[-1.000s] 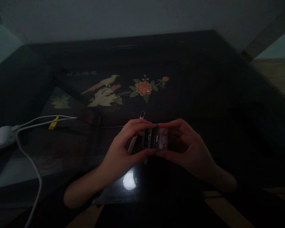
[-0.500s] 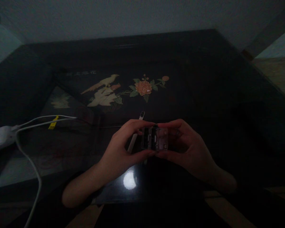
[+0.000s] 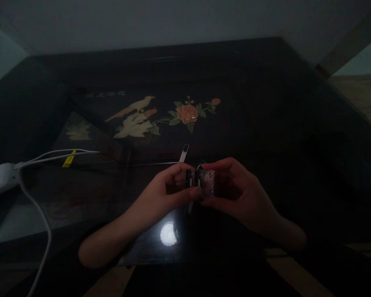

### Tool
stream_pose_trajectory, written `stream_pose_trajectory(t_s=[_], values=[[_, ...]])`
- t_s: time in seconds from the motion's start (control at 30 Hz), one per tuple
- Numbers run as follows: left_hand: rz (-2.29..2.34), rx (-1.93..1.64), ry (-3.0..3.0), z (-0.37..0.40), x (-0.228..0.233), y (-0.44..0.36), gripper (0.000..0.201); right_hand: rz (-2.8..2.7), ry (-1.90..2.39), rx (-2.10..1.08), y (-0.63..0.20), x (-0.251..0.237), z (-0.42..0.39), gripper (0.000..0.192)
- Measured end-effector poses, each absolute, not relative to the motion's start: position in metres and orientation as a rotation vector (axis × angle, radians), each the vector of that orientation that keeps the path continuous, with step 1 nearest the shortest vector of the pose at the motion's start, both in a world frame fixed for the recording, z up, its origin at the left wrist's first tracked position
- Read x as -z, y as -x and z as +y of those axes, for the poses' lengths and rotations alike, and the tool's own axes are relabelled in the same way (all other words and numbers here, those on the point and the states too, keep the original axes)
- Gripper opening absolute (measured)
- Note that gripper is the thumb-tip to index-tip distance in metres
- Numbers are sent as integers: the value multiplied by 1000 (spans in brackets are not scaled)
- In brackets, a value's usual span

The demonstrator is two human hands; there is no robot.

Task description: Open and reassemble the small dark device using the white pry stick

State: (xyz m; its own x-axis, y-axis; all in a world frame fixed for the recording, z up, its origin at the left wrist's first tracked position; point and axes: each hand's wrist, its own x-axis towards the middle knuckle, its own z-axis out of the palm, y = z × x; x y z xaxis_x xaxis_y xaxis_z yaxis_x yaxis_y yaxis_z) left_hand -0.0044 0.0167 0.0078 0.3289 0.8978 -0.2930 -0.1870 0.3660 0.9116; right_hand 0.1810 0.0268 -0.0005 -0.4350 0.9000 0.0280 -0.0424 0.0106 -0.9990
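Note:
Between my two hands is a small clear plastic box (image 3: pixel 207 183) with dark parts inside, held just above the dark tabletop. My left hand (image 3: pixel 160 194) grips its left side, the thumb pressed across the lower front and the fingers behind. My right hand (image 3: pixel 249 194) is closed round the right side, with thumb below and fingertips above. A tiny green bit shows at the box's top edge, too small to name. Behind my left hand lies a thin pale strip (image 3: pixel 183 153) with a dark oval end; its middle is hidden by the hand.
A white power strip (image 3: pixel 1 181) sits at the left edge, with white cables (image 3: pixel 48 231) and a yellow tag (image 3: pixel 69 159) on one. The glossy black table (image 3: pixel 266 103) bears a bird picture (image 3: pixel 134 123) and a flower (image 3: pixel 187 114). A wall stands behind it.
My left thumb has moved up from the bottom edge onto the front of the box. The box has shifted slightly left and turned a little. My right hand has hardly moved.

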Motion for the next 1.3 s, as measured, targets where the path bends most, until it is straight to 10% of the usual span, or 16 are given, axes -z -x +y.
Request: stream_pose_trajectory(t_s=[1.3], values=[[1005, -815, -899, 19, -2, 9, 18, -1644, 846, -1579, -187, 0, 32, 49]])
